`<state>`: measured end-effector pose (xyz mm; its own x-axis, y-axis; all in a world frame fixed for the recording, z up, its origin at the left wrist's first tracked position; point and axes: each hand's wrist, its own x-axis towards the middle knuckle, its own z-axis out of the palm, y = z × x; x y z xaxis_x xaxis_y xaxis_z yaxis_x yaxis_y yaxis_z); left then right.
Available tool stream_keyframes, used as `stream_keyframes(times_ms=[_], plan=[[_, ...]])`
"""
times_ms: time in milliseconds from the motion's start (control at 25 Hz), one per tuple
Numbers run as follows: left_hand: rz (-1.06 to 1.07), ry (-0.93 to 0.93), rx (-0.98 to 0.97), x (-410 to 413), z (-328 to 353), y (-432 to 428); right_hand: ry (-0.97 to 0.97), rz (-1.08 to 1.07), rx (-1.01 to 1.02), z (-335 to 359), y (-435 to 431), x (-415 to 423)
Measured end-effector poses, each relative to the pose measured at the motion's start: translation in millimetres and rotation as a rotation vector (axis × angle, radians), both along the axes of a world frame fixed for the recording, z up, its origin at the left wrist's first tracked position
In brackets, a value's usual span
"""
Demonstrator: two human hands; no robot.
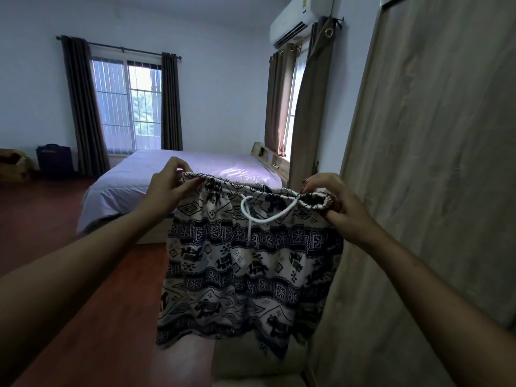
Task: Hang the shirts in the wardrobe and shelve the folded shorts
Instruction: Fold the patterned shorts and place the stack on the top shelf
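Two bare hands hold one pair of patterned shorts up in the air by the waistband. At the left end, the left hand pinches the gathered elastic between thumb and fingertips; at the right end, the right hand is closed round the bunched band, its fingers curled under the cloth. The waistband runs left to right, dipping slightly toward the right, and the legs hang straight down from it, so the shorts are spread open, not folded. A white drawstring loops down from the middle of the band.

Just right of the shorts stands the wardrobe, its pale wood-grain panel filling the right side; whether this panel is a door or a side wall cannot be told. Below the hems lies a pale surface, too dim to name. The floor is reddish-brown wood. Farther off stands a bed under a smooth white cover, with a wooden headboard at its right. Dark curtains frame the far window, and an air conditioner hangs high on the wall above a second, right-hand window. Far left, a dark bag sits on the floor.
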<state>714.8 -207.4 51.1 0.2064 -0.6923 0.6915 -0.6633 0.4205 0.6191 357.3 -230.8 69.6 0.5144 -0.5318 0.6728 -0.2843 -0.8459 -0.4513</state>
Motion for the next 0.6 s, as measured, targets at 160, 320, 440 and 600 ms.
stream_keyframes(times_ms=[160, 320, 440, 600], plan=[[-0.044, 0.07, 0.051, -0.3, -0.5, 0.5, 0.058, -0.027, 0.019, 10.5, 9.7, -1.4], [-0.067, 0.128, 0.082, -3.3, 5.9, 4.8, 0.032, -0.032, 0.246, 15.1, 15.1, -8.6], [-0.069, 0.025, 0.153, -4.6, 8.2, 4.4, -0.084, -0.173, 0.365, 8.5, 4.1, -14.5], [-0.199, 0.214, 0.359, -22.5, 10.0, 7.6, -0.224, -0.491, 0.444, -2.6, -15.4, -17.3]])
